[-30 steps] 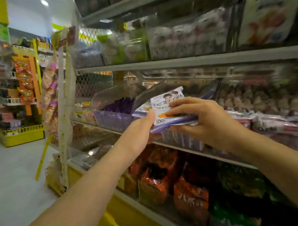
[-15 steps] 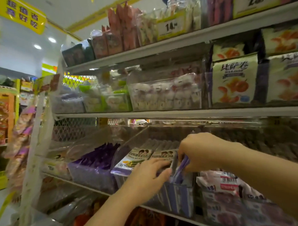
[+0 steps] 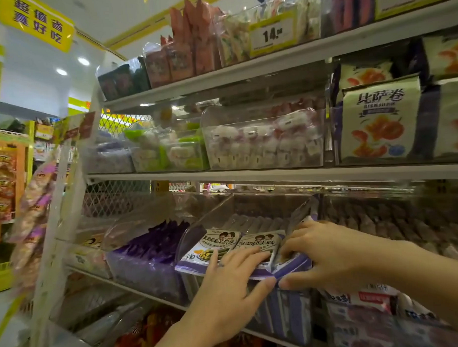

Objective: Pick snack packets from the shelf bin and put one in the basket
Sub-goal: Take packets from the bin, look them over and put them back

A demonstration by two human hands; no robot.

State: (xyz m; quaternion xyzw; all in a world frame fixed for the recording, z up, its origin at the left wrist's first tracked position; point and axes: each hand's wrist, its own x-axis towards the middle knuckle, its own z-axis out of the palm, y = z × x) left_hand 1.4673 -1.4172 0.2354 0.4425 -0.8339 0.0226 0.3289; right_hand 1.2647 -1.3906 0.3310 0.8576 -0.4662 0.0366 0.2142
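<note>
A clear plastic shelf bin [image 3: 253, 206] on the middle shelf holds white-and-purple snack packets [image 3: 212, 246] standing in rows. My left hand [image 3: 233, 286] lies over the front packets with fingers spread flat and thumb under the front edge. My right hand [image 3: 328, 250] is at the bin's right side, fingers curled round the edge of a purple packet [image 3: 292, 266]. No basket is in view.
A bin of purple packets [image 3: 152, 245] stands to the left. Other clear bins [image 3: 263, 140] fill the shelf above, with large snack bags [image 3: 377, 119] at right. More packets [image 3: 360, 322] lie below right. An aisle and yellow shelving [image 3: 2, 183] are at far left.
A second ago both hands held a packet up in front of the bin. They have lowered into the bin, the left hand now flat on the front packets. The view tilted upward.
</note>
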